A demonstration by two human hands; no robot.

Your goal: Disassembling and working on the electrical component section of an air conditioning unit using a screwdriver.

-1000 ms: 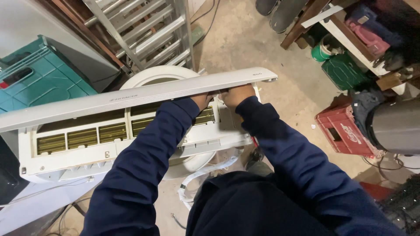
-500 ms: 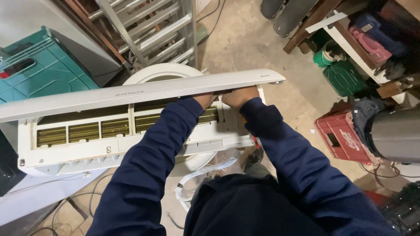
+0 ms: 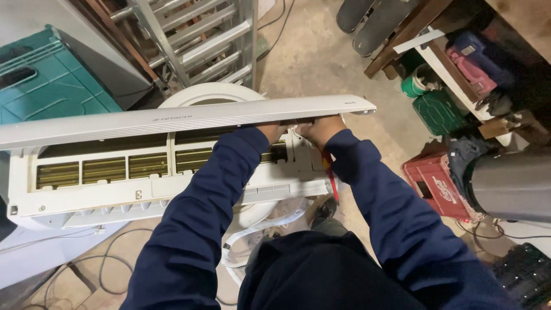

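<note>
Both hands, left hand (image 3: 275, 131) & right hand (image 3: 321, 130), reach under raised front panel (image 3: 183, 119) of AC unit (image 3: 143, 189), grip can't tell; panel could drop or hinge snap if pushed.

Dusty concrete floor (image 3: 321, 63), metal ladder (image 3: 195, 34), cluttered wooden shelving (image 3: 447, 63).

There is a single view, from a camera worn on the person's head, looking steeply down over the dark blue sleeves toward the concrete floor (image 3: 321, 63). It sits close to the work: the long white plastic air-conditioner unit (image 3: 115, 183) spans the left and middle of the picture, with the left hand (image 3: 272, 131) and right hand (image 3: 321, 129) near the centre. The view's far edge, at the top, takes in a metal ladder (image 3: 195, 34); the right edge takes in a red plastic crate (image 3: 436, 183).
</note>
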